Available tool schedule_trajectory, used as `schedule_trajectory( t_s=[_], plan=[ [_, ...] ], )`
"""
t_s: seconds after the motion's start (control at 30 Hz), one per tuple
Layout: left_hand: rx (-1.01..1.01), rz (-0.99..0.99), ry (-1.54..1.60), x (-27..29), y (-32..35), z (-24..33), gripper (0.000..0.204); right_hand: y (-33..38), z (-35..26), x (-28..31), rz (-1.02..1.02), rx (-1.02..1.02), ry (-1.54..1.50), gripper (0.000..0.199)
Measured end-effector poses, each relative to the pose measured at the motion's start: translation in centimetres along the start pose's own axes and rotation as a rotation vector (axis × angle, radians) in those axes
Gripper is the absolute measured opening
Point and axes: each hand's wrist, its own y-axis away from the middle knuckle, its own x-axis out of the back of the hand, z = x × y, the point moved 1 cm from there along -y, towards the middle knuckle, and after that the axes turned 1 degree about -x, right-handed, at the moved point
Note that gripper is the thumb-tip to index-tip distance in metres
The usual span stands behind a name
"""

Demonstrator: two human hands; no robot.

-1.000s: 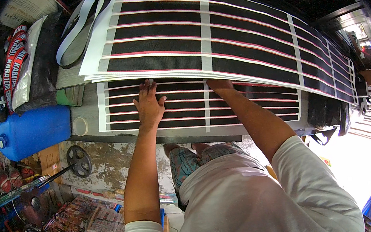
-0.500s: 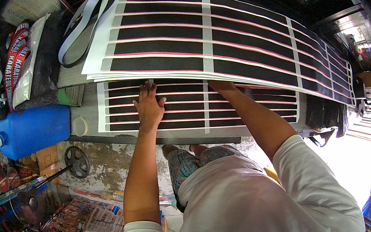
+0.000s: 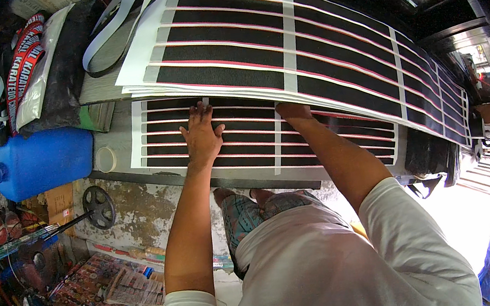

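My left hand (image 3: 202,135) lies flat, fingers spread, on a lower white sheet bearing rows of black strips (image 3: 237,135). These strips have white and red edges, and grey bands run across them. Overhead in the picture, a larger stack of similar striped sheets (image 3: 335,38) rests on a raised surface and overhangs the lower one. My right hand (image 3: 292,112) reaches to the front edge of that stack, over the lower strips. Its fingers are hidden beneath the overhang, so whether they grip anything does not show.
Left of the sheets stand a round ring (image 3: 106,159) on the grey table and a blue jerrycan (image 3: 44,162). Behind are a dark plastic-wrapped bundle (image 3: 57,72), a red lettered ribbon (image 3: 26,60) and a looped white strap (image 3: 88,50). A black handwheel (image 3: 99,207) sits below the table edge.
The view has shifted slightly, moving the stack a little up and right in the picture. Both hands keep nearly the same place on the sheets.
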Motion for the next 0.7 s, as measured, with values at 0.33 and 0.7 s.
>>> schedule_trajectory(
  t_s=[0.33,0.7],
  plan=[
    [0.023,-0.020,-0.030,0.5,0.1,0.1,0.067,0.2,-0.1,1.4,-0.532,-0.288,-0.084,0.032],
    [-0.006,0.001,-0.067,0.3,0.1,0.1,0.066,0.7,1.6,1.5,-0.642,-0.268,-0.191,0.030]
  ],
)
